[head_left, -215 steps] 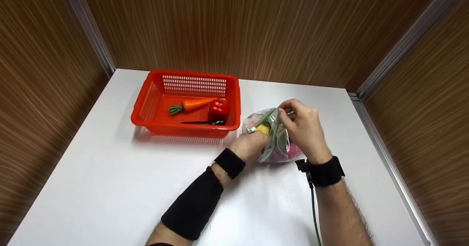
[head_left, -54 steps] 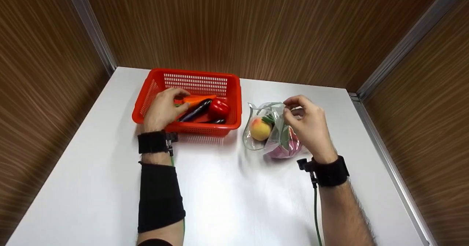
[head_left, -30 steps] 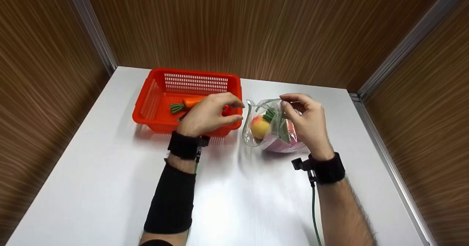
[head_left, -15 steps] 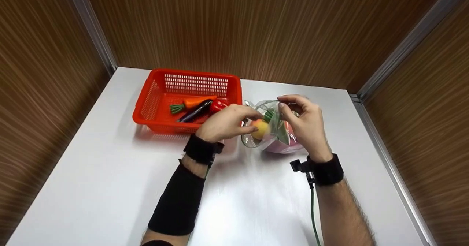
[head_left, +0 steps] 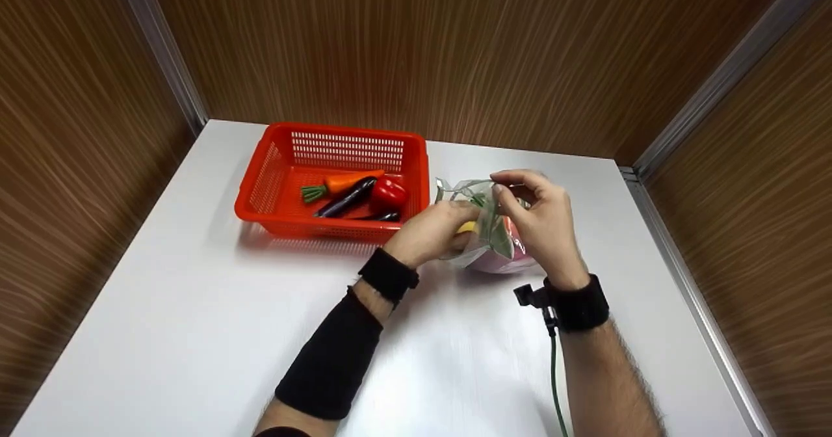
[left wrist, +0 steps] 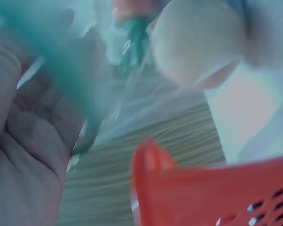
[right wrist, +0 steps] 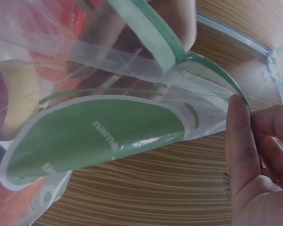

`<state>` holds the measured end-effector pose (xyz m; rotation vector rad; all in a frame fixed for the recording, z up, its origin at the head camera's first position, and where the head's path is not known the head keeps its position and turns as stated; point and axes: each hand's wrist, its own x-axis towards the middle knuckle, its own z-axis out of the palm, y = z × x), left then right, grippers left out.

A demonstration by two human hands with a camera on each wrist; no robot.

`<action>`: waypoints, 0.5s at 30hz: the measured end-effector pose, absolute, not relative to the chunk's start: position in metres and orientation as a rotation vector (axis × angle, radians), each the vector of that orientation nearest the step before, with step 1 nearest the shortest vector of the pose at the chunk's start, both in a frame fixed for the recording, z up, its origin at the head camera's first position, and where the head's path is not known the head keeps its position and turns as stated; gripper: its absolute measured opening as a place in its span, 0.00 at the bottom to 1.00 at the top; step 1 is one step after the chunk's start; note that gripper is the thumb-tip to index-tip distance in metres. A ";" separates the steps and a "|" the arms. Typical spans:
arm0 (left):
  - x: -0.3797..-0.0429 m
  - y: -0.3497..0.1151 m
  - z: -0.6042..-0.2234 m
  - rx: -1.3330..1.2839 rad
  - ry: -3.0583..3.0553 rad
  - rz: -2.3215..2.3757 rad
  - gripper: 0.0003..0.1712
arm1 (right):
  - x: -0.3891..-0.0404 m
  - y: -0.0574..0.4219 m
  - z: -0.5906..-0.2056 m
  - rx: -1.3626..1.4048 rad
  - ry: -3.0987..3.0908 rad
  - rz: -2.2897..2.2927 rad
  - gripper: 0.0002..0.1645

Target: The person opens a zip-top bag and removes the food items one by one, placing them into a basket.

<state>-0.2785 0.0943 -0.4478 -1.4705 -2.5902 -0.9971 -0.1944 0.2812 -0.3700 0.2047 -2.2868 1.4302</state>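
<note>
My right hand (head_left: 536,209) pinches the green-edged rim of a clear zip bag (left wrist: 155,87) between thumb and fingertip; the right wrist view shows the bag's green label (right wrist: 104,136) close up. My left hand (head_left: 435,232) reaches in at the bag's mouth, its fingers partly behind the clear film. Close to those fingers lies a yellow-and-red peach (head_left: 467,227), pale in the left wrist view. Inside the bag are also a green leafy tuft (left wrist: 137,40) joined to something orange, and a pink-purple rounded thing (head_left: 500,261). The left thumb tip is hidden.
To the left of the bag stands a red plastic basket (head_left: 260,219). In it lie a carrot (head_left: 344,181), an eggplant (head_left: 348,198), a red bell pepper (head_left: 389,195) and a second dark eggplant (head_left: 389,216). Wood-grain walls (head_left: 403,53) enclose the white table (head_left: 195,333).
An eggplant has appeared beside the carrot in the basket since the oldest frame. My left hand has moved right, from the basket into the bag's mouth. The right hand keeps its pinch.
</note>
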 end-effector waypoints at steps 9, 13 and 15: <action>-0.277 0.112 -0.464 -1.494 -2.640 -0.832 0.21 | -0.194 0.282 -0.371 0.215 -2.293 1.400 0.12; -0.277 0.114 -0.469 -1.545 -2.655 -0.806 0.21 | -0.194 0.281 -0.372 0.221 -2.305 1.371 0.11; -0.277 0.115 -0.472 -1.582 -2.645 -0.722 0.22 | -0.194 0.281 -0.372 0.224 -2.308 1.369 0.11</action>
